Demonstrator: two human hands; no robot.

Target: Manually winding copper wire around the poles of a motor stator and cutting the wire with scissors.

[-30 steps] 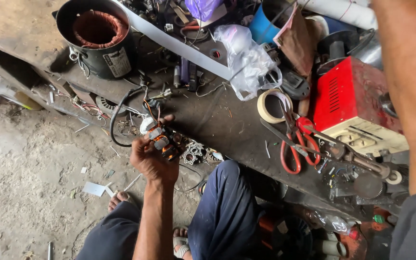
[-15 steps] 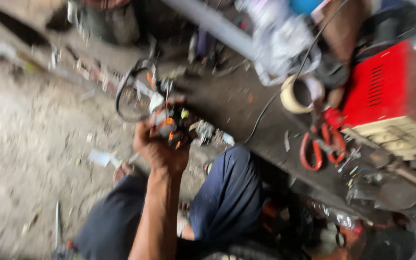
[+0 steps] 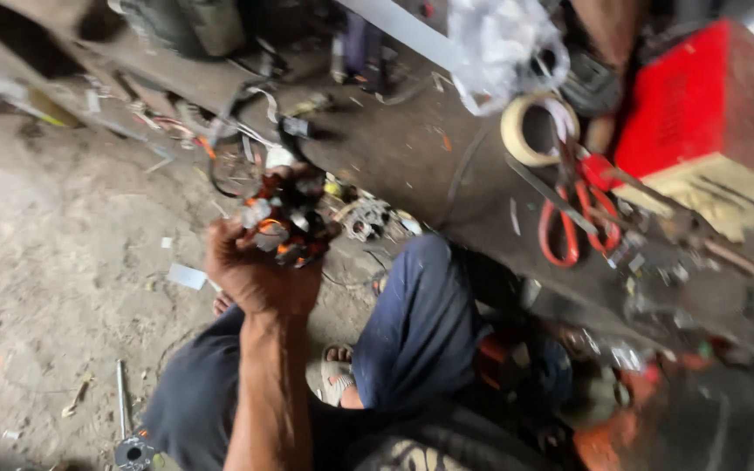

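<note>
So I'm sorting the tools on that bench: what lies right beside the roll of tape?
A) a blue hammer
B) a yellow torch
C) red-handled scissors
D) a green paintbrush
C: the red-handled scissors lie on the bench just below the roll of tape.

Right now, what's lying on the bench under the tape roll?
The tape roll leans over the orange-handled scissors, on the dark bench. A plastic bag overlaps its top; what lies beneath the roll itself is hidden.
</note>
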